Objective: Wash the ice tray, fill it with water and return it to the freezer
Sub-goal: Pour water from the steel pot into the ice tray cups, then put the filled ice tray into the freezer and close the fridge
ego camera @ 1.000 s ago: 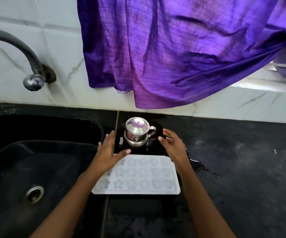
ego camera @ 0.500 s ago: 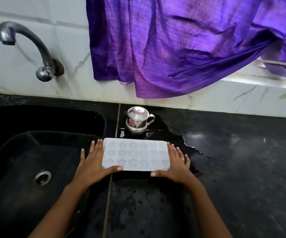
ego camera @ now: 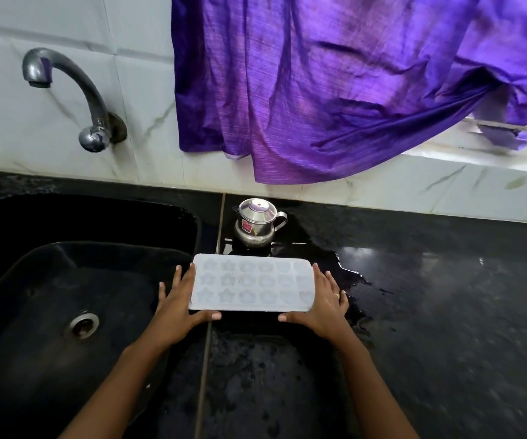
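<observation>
A white ice tray (ego camera: 252,283) with star-shaped cells sits level over the black counter, just right of the sink's rim, with a dark shadow under its near edge. My left hand (ego camera: 176,308) is against its left short end and my right hand (ego camera: 322,308), which wears a ring, is against its right end. The fingers of both hands lie straight along the ends. Both thumbs reach in along the tray's near edge. I cannot tell whether the cells hold water.
A black sink (ego camera: 34,280) with a steel drain (ego camera: 83,324) lies to the left, under a curved wall tap (ego camera: 65,77). A small lidded steel pot (ego camera: 257,223) stands just behind the tray. A water puddle (ego camera: 344,270) spreads on the counter (ego camera: 446,312). Purple cloth (ego camera: 319,90) hangs above.
A second ago my hands were at the tray's far corners near the steel pot. They slid back to its short ends, thumbs on the near edge. Little changed in the last half second.
</observation>
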Motion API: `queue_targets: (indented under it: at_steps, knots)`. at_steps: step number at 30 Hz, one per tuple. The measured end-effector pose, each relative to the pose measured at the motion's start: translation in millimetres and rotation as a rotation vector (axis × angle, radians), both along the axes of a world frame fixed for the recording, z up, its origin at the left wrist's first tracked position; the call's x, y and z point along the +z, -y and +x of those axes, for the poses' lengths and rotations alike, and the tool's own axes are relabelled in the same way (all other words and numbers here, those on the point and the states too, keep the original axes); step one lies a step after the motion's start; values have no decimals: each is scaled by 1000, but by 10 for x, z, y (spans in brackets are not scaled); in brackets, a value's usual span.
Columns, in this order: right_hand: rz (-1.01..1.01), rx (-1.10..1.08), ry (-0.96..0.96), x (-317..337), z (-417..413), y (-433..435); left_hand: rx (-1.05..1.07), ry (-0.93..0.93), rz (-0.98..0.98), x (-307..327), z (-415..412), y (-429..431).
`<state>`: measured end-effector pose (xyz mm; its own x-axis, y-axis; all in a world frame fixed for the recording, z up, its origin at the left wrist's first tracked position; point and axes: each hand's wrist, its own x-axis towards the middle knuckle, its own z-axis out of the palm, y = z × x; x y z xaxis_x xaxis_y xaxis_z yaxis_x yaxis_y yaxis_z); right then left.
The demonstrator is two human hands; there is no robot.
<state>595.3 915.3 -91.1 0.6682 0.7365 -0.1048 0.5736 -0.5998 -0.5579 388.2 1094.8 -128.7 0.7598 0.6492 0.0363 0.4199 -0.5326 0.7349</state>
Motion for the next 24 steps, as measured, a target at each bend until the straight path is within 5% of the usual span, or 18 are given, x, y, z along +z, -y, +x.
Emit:
queue_targets:
  at_steps: [24]
  knots:
    - [121,287,-104,410,-1460,-246,265,91,22,421,-1884,422]
